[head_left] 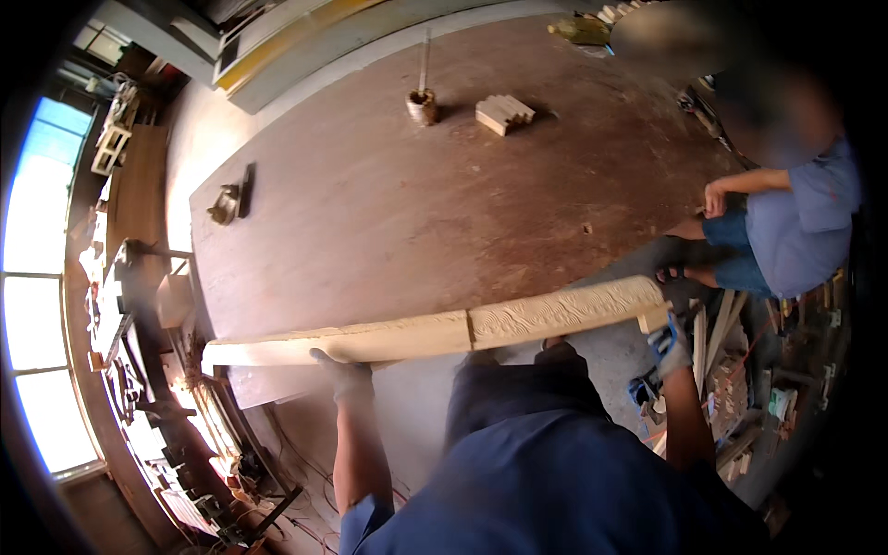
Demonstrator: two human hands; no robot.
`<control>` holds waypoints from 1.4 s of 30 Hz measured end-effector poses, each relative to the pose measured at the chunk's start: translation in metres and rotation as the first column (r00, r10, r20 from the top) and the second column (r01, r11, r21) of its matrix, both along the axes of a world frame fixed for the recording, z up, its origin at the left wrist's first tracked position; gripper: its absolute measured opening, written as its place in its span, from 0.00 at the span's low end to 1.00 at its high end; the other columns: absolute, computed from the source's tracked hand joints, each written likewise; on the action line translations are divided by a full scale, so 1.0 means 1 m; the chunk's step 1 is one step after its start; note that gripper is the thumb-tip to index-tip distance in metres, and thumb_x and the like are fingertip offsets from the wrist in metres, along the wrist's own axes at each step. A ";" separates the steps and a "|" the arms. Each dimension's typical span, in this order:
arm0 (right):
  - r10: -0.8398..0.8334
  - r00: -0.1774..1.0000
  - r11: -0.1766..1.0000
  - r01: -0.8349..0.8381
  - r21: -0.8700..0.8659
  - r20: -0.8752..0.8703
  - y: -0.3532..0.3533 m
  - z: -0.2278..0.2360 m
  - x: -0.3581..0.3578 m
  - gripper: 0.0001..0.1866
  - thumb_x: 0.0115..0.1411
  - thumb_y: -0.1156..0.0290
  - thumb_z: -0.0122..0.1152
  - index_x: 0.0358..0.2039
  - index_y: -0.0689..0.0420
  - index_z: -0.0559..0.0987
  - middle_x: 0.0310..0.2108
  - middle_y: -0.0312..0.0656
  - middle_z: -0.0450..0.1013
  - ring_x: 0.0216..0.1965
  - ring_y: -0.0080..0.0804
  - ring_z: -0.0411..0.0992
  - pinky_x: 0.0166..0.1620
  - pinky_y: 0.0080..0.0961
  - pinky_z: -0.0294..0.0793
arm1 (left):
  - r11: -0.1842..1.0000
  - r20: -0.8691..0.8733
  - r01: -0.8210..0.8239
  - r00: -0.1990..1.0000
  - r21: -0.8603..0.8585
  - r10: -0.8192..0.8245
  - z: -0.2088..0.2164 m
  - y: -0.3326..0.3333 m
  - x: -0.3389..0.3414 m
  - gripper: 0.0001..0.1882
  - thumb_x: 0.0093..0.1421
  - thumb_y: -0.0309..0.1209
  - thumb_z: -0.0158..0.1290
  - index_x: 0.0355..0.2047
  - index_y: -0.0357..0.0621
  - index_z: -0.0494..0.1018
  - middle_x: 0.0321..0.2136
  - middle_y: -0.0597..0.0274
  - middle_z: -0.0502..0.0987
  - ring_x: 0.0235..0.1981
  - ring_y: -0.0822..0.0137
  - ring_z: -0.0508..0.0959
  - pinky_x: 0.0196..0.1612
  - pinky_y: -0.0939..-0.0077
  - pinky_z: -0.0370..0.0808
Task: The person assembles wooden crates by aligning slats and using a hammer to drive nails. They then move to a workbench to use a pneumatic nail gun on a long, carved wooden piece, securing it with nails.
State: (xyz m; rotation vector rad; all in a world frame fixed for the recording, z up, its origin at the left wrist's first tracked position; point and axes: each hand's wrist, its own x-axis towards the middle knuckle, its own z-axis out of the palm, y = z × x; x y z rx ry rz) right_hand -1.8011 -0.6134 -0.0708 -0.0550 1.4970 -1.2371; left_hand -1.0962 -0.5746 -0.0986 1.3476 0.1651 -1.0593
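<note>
A long pale wooden beam (398, 339) stretches across in front of me along the near edge of the table. Wavy carving covers its right part, and a dark seam line crosses it near the middle; the left part looks plainer. My left hand (347, 377), in a grey glove, grips its near edge left of the middle, with the fingers partly hidden. At the right end, beside a small projecting wooden piece, my right hand (672, 350) in a grey and blue glove is closed on the beam.
On the large brown table (370, 213) stand a pot with a stick (423, 104), a stepped wooden block (504, 113) and a metal tool (227, 203). A co-worker (795, 217) is at the right, near leaning timber strips (720, 333). Cluttered shelving (129, 324) lines the left by the windows.
</note>
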 end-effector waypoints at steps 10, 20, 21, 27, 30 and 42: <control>0.115 0.896 0.937 -0.241 0.253 0.429 0.078 -0.092 -0.018 0.08 0.64 0.59 0.71 0.31 0.40 0.79 0.21 0.20 0.68 0.20 0.13 0.66 0.21 0.12 0.66 | 0.942 -0.037 -0.158 0.987 -0.298 0.154 0.050 0.046 0.071 0.55 0.59 0.81 0.40 0.74 0.56 0.61 0.74 0.59 0.60 0.70 0.49 0.62 0.73 0.42 0.58; 0.581 0.805 0.762 -0.485 0.430 -0.121 0.067 -0.068 0.059 0.03 0.65 0.76 0.66 0.37 0.60 0.80 0.27 0.44 0.80 0.25 0.34 0.80 0.28 0.35 0.80 | 0.708 0.321 0.185 0.945 -0.682 0.063 0.259 0.067 0.009 0.40 0.64 0.73 0.49 0.53 0.50 0.79 0.39 0.59 0.84 0.41 0.58 0.84 0.49 0.53 0.81; 0.596 0.793 0.761 -0.509 0.401 -0.126 0.076 -0.067 0.054 0.03 0.65 0.78 0.66 0.36 0.61 0.79 0.27 0.45 0.80 0.25 0.35 0.81 0.28 0.35 0.80 | 0.715 0.306 0.163 0.949 -0.680 0.074 0.257 0.064 0.007 0.40 0.64 0.73 0.49 0.53 0.50 0.79 0.39 0.59 0.84 0.41 0.57 0.84 0.49 0.53 0.81; 0.568 0.822 0.733 -0.478 0.483 -0.048 0.134 -0.058 0.024 0.06 0.67 0.75 0.65 0.35 0.66 0.80 0.28 0.49 0.81 0.24 0.40 0.81 0.26 0.37 0.81 | 0.898 0.525 -0.020 0.805 -0.440 0.275 0.225 0.063 0.015 0.44 0.69 0.71 0.41 0.65 0.44 0.69 0.58 0.51 0.75 0.57 0.55 0.76 0.65 0.54 0.72; 0.431 0.902 0.757 -0.378 0.534 0.028 0.160 -0.060 0.013 0.07 0.69 0.75 0.63 0.37 0.67 0.79 0.28 0.51 0.80 0.25 0.44 0.81 0.27 0.40 0.83 | 0.986 0.901 0.129 0.431 -0.109 0.043 0.208 0.067 -0.016 0.43 0.73 0.69 0.36 0.62 0.40 0.69 0.52 0.48 0.74 0.55 0.59 0.73 0.63 0.57 0.70; 0.297 0.941 0.772 -0.338 0.538 0.165 0.196 -0.087 0.008 0.12 0.68 0.72 0.66 0.44 0.68 0.78 0.32 0.53 0.82 0.29 0.45 0.84 0.31 0.43 0.86 | 0.588 0.763 0.569 -0.111 0.574 -0.637 0.149 0.064 -0.117 0.38 0.62 0.64 0.61 0.23 0.33 0.76 0.13 0.49 0.71 0.16 0.60 0.68 0.23 0.56 0.66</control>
